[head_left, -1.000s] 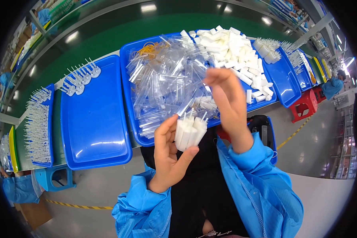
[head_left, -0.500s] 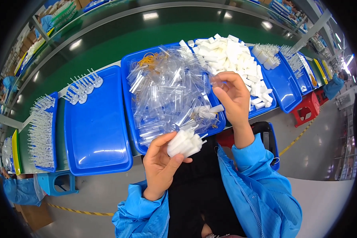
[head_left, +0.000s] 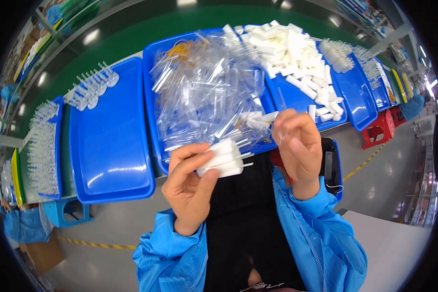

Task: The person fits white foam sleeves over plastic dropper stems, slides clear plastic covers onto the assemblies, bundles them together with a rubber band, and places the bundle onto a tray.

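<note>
My left hand point(head_left: 190, 182) is closed around a bundle of white foam cylinders point(head_left: 222, 158), with thin pale tubes poking out of their right ends. To its right, my right hand point(head_left: 301, 146) is raised with bent fingers. A slim clear plastic piece point(head_left: 281, 97) rises from its fingertips, faint and partly blurred. Between and beyond my hands, a heap of clear plastic pieces point(head_left: 204, 92) fills a blue tray point(head_left: 149, 104). A few white foam cylinders point(head_left: 258, 118) lie on the heap's near right corner, close to my right fingertips.
A tray of loose white foam cylinders point(head_left: 287, 48) stands at the far right. On the left, a blue tray point(head_left: 114, 141) has several white stemmed pieces point(head_left: 95, 87) along its far edge. Further left stands a tray of tubed pieces point(head_left: 45, 151). Stools point(head_left: 378, 130) stand on the floor.
My right hand has moved right and nearer to me, away from the heap. The bundle in my left hand has turned so its tube ends point right. The whole view has shifted slightly.
</note>
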`<state>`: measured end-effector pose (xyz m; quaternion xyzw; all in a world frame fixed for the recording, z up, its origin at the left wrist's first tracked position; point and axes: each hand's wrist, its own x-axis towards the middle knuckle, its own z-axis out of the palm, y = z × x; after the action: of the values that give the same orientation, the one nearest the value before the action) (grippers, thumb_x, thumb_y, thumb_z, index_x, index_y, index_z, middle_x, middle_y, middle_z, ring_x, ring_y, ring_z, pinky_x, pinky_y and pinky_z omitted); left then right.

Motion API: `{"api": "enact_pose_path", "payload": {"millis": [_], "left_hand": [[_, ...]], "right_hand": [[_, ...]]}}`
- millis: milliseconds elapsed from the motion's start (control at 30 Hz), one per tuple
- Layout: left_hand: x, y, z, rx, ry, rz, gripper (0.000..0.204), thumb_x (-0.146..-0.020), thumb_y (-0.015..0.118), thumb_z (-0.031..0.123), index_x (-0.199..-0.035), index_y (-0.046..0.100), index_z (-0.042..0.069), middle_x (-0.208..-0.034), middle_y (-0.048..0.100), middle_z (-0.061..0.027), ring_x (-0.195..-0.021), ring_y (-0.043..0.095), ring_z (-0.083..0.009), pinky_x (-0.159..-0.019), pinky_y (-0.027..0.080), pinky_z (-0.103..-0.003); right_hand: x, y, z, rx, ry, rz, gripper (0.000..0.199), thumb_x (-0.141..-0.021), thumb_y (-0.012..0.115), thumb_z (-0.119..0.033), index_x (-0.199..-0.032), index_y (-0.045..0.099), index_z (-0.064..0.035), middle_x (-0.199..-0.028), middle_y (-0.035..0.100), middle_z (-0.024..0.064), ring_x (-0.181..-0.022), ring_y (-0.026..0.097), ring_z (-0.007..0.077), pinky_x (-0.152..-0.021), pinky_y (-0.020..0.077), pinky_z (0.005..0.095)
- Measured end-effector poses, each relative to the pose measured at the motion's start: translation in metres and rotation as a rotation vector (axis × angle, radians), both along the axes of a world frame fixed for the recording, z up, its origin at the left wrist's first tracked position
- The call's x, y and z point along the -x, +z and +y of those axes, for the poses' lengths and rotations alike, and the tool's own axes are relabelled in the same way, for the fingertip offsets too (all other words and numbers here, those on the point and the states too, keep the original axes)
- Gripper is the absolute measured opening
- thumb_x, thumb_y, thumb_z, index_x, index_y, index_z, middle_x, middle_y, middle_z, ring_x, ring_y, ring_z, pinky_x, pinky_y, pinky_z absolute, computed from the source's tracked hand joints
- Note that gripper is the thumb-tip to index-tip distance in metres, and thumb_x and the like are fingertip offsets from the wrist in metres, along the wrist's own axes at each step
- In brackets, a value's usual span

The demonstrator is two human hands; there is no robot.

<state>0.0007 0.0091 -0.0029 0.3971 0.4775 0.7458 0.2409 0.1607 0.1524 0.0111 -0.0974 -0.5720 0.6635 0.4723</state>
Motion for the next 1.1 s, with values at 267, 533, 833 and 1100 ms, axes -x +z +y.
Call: {"api": "enact_pose_path", "payload": {"millis": [267,533,833,1100], "left_hand": [[-0.004,0.001,0.003,0.017,0.007,0.065,0.038,-0.071,0.078,-0.006,-0.107,0.066,-0.003,-0.12,0.051,-0.0157,-0.103,0.06,-0.0223,-0.081,0.057,-0.031],[-0.004,0.0,0.004,0.062,0.062,0.18,0.037,-0.067,0.08,-0.006,-0.102,0.07,0.0,-0.116,0.054,-0.0149,-0.1,0.061,-0.0216,-0.077,0.057,-0.029],[-0.004,-0.002,0.008,-0.006,0.097,0.247,0.036,-0.067,0.077,-0.003,-0.102,0.069,0.0,-0.113,0.057,-0.0169,-0.099,0.06,-0.0254,-0.08,0.052,-0.032],[-0.003,-0.01,-0.006,-0.011,0.203,0.375,0.03,-0.075,0.069,-0.002,-0.103,0.064,0.001,-0.123,0.046,-0.0209,-0.11,0.053,-0.0337,-0.091,0.047,-0.042]], "right_hand": [[-0.006,0.006,-0.029,0.17,0.239,-0.155,0.024,-0.085,0.06,-0.007,-0.107,0.057,0.0025,-0.123,0.055,0.0222,-0.096,0.054,0.0155,-0.083,0.044,0.0289],[-0.008,0.022,-0.037,0.206,0.276,-0.197,0.024,-0.087,0.061,-0.008,-0.107,0.056,0.0044,-0.123,0.056,0.0254,-0.112,0.058,0.0248,-0.098,0.0448,0.0373],[-0.005,0.03,-0.038,0.22,0.294,-0.185,0.023,-0.086,0.062,-0.003,-0.107,0.057,0.0051,-0.125,0.054,0.0225,-0.116,0.055,0.0247,-0.097,0.0441,0.0361],[0.001,0.023,-0.033,0.352,0.548,-0.2,0.017,-0.09,0.061,-0.006,-0.106,0.059,-0.0005,-0.138,0.048,0.0227,-0.114,0.056,0.0179,-0.09,0.0456,0.0273]]}}
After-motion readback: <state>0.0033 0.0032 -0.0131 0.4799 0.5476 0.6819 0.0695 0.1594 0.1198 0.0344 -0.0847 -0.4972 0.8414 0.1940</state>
